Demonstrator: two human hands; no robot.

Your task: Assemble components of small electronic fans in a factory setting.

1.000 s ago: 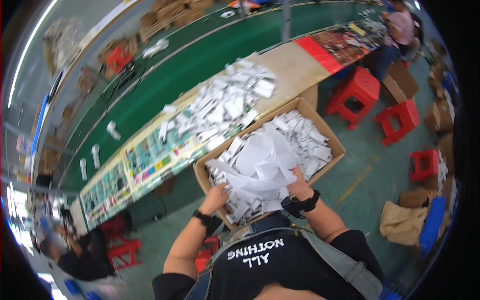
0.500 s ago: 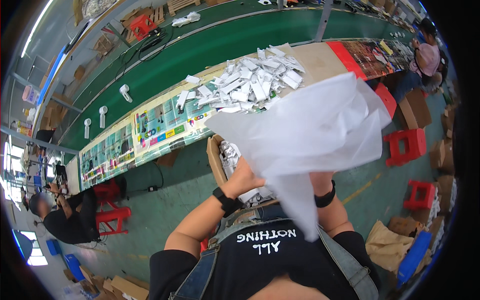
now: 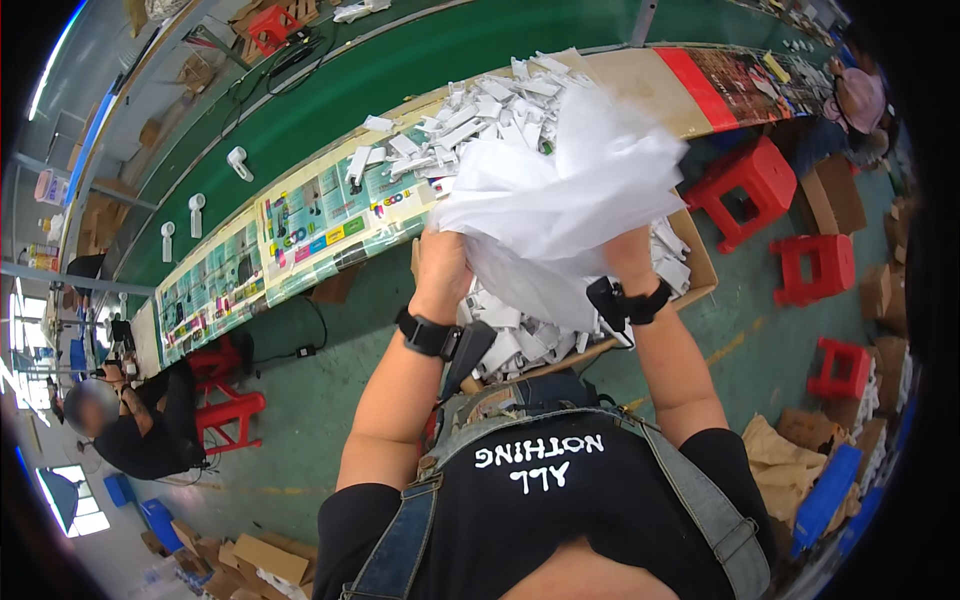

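Note:
A thin, whitish translucent sheet (image 3: 560, 190) is crumpled and raised between my two hands, above an open cardboard box (image 3: 703, 262). My left hand (image 3: 441, 270) grips its left side and my right hand (image 3: 630, 256) its lower right side; the sheet covers most of the fingers on both. White plastic parts (image 3: 530, 340) fill the box in a loose heap, partly hidden under the sheet. Beyond the sheet, a pile of similar white plastic pieces (image 3: 470, 125) lies on the bench (image 3: 330, 225).
A green conveyor belt (image 3: 300, 135) runs behind the bench, with several white handheld devices (image 3: 196, 213) on it. Red stools (image 3: 745, 190) stand to the right. One person (image 3: 150, 415) sits at the far left, another (image 3: 855, 105) at the far right.
The sheet has bunched up and moved left, uncovering the right side of the box. My left hand has moved up and left, and my right hand has risen into clearer view.

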